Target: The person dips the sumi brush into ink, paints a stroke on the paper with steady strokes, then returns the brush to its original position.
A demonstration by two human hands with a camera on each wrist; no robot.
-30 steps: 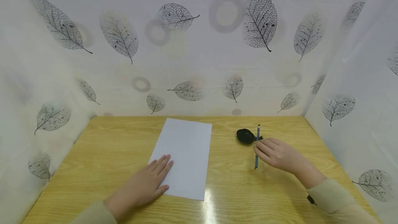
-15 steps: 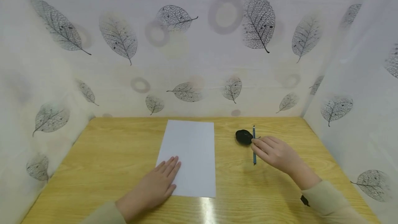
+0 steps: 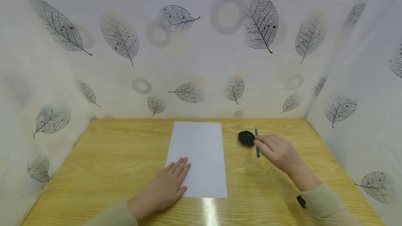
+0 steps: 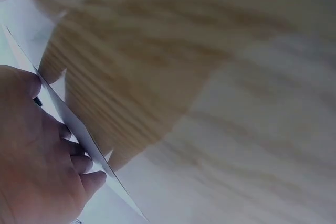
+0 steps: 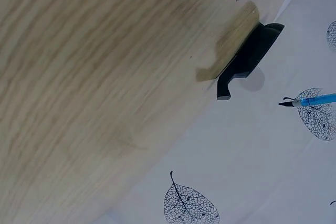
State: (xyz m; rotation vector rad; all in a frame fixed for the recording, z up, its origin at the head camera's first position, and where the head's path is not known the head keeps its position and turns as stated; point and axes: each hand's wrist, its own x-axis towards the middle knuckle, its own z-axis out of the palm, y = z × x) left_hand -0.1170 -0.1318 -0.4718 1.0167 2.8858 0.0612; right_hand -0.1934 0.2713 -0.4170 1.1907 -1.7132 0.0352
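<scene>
A white sheet of paper [image 3: 201, 156] lies on the table, and my left hand [image 3: 166, 186] rests on its lower left part with fingers straight. The left wrist view shows this left hand [image 4: 42, 156] along the edge of the paper [image 4: 79, 129]. Farther right, my right hand [image 3: 279, 152] pinches a slim blue brush [image 3: 257, 149] between thumb and fingers, holding it above the table. Its black pointed tip shows in the right wrist view, where the brush [image 5: 317, 100] enters from the right edge. Just left of these fingers sits a small black dish [image 3: 246, 138] with a short handle [image 5: 224, 88].
The wooden table [image 3: 113, 156] is bordered at the back and sides by pale curtains [image 3: 201, 62] printed with leaves. A bright reflection lies on the table below the paper. A small black item [image 3: 301, 201] shows at the right sleeve.
The left hand and the paper have slid to the right, and the sheet has turned straighter. The brush has shifted slightly left and tilted within the right hand's pinch. The dish stays put.
</scene>
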